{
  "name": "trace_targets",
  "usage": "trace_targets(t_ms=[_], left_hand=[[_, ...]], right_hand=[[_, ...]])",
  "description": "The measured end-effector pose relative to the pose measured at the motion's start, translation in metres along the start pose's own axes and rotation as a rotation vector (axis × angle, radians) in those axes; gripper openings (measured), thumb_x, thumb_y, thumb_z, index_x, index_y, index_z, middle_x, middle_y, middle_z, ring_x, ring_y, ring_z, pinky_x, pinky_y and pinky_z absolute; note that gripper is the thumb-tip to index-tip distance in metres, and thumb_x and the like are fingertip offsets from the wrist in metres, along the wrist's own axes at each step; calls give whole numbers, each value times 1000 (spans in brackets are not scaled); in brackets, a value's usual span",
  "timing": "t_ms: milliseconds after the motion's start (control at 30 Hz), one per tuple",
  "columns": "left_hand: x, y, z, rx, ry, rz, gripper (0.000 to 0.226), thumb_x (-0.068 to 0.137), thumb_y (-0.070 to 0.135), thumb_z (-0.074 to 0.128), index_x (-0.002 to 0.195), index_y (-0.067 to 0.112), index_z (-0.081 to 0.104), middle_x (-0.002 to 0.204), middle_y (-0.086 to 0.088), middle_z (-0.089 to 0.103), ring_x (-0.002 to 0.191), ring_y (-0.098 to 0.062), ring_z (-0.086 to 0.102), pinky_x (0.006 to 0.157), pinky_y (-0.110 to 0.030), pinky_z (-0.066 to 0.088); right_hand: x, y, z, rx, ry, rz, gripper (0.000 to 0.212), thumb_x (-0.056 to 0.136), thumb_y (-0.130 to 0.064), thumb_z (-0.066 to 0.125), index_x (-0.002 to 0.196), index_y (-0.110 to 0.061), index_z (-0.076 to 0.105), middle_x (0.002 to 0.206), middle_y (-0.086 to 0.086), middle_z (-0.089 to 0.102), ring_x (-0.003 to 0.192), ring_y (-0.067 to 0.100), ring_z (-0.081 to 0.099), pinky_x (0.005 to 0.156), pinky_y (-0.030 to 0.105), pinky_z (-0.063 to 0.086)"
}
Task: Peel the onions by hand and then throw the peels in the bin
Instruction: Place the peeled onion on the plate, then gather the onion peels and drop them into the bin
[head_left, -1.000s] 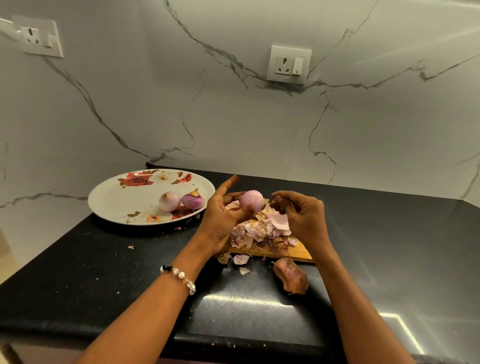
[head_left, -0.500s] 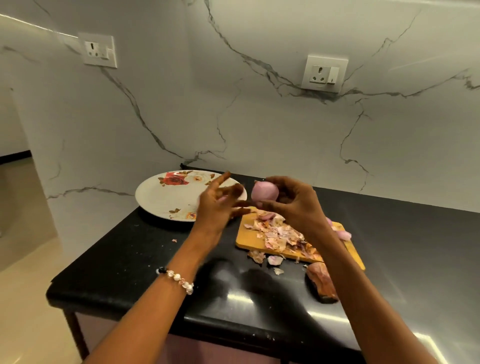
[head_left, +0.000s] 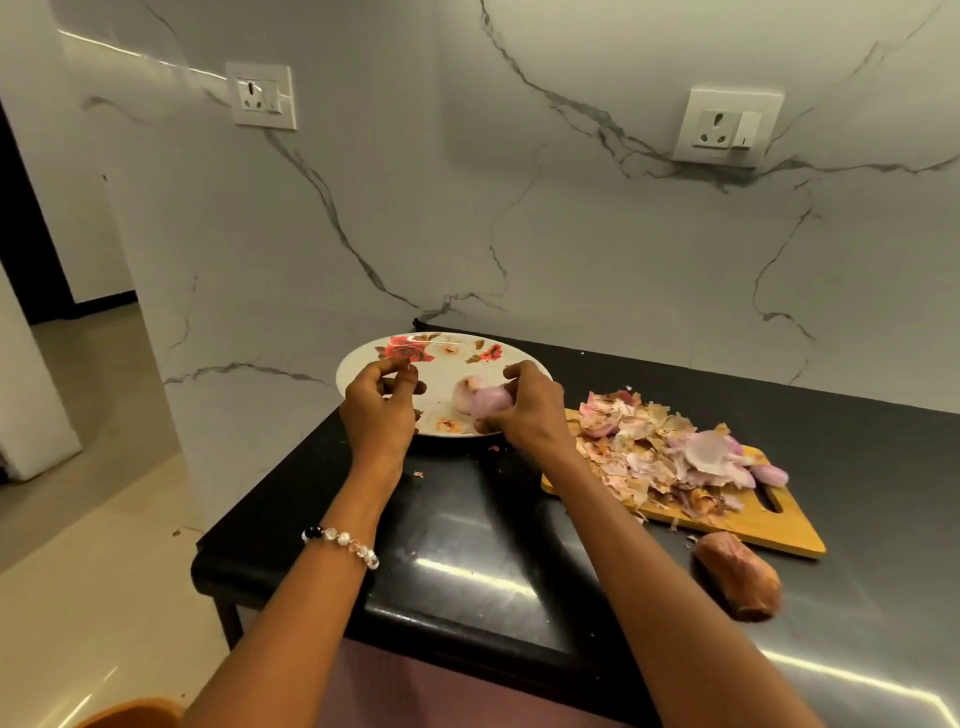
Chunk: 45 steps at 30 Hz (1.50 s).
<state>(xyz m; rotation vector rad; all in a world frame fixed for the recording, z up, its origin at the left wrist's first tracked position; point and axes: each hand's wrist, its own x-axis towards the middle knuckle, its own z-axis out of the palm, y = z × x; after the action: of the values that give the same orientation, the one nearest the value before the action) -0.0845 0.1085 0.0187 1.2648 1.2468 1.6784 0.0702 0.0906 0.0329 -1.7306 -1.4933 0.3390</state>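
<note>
The right hand (head_left: 530, 410) has its grip curled around a peeled pink onion (head_left: 491, 402) and holds it just over the flowery plate (head_left: 441, 364). Another peeled onion (head_left: 464, 395) sits on the plate, right beside the held one. The left hand (head_left: 376, 410) is over the plate's near edge with its fingers bent in loosely — it looks like it holds nothing, but the fingertips are hard to see.

The plate sits at the back left of the black desk (head_left: 467, 545). To the right is a wooden cutting board (head_left: 769, 525) with a big pile of onion peels (head_left: 649, 457) on it. One more onion (head_left: 771, 473) lies on the board by the pile. A brownish lump (head_left: 737, 574) lies on the desk near the board.

A moment ago both hands held the onion up above the board — now the right hand alone has carried it over to the plate, and the left hand has let go.
</note>
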Motion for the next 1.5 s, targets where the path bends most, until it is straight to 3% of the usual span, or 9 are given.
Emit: trace_targets(t_ms=[200,433,600,767,900,1133,1267,1400,1500], left_hand=[[-4,1,-2,37,-28,0,17,94,21,60,108,13,66,86,-4,70,70,-8,64,51,-13,47],[-11,4,-2,179,-140,111,11,93,25,61,99,18,67,82,3,69,82,-14,66,77,-39,57],[-29,10,10,337,-292,264,18,92,20,62,106,13,70,96,-5,71,79,-20,64,77,-37,56],[-59,22,34,409,-428,368,33,89,-5,55,107,16,72,106,0,66,84,-13,63,80,-24,53],[-79,32,55,407,-498,258,28,96,4,49,119,8,64,113,-9,67,99,-18,63,87,-22,46],[-92,37,87,728,-696,19,37,102,17,36,138,9,42,136,-19,48,121,-34,48,97,-38,40],[-97,46,101,630,-703,-108,46,102,14,32,147,11,28,148,-16,36,128,-29,40,93,-32,36],[-94,59,114,499,-610,-253,46,103,22,35,146,8,29,142,-14,40,104,-20,43,81,-30,36],[-89,61,121,296,-624,-384,61,99,41,44,147,8,26,150,-12,33,131,-29,38,99,-35,36]], right_hand=[[0,-5,2,-96,-60,-79,55,68,-20,88,116,-3,65,116,15,65,104,27,61,90,36,52],[-21,5,-36,12,94,-109,19,86,-4,70,105,-7,75,99,12,73,77,12,62,66,14,47],[-68,22,-113,141,127,-64,37,88,16,47,100,-7,75,89,5,73,77,12,70,76,27,59],[-117,64,-176,158,196,27,27,92,5,56,99,-13,74,90,3,74,81,13,70,71,24,54],[-131,102,-189,24,453,242,17,94,-15,63,103,-6,74,91,9,73,80,19,65,66,24,46],[-113,130,-189,-72,287,452,35,100,-24,54,115,6,63,114,22,65,108,37,58,92,47,46],[-87,137,-188,-62,216,522,30,98,-23,56,110,4,62,107,17,63,92,29,58,76,41,49],[-70,146,-191,111,284,611,15,91,-12,61,101,-2,58,96,11,52,80,21,48,54,29,36],[-62,154,-193,333,347,671,14,87,-6,52,101,-4,53,91,11,48,76,23,46,53,30,33]])
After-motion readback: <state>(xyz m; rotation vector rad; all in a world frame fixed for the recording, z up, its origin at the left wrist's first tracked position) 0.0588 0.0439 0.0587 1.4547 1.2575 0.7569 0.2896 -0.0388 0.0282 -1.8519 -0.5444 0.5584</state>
